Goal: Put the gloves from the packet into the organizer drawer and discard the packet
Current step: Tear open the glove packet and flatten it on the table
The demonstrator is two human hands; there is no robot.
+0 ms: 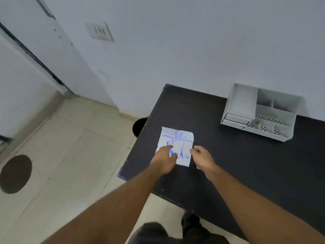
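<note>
A white packet of disposable gloves [179,138] with blue print lies flat on the black table [246,164], near its left end. My left hand [164,160] rests on the packet's lower left part, fingers spread and pressing down. My right hand [203,158] touches the packet's right edge with its fingertips, the fingers curled. A white desk organizer [260,111] with several compartments stands at the back right against the wall; its small drawer [235,118] at the lower left looks closed.
A black round bin [139,126] stands on the floor just beyond the table's left edge. A white wall runs behind the table. A tiled floor and a door lie to the left, with a dark round patch [15,174] on the floor.
</note>
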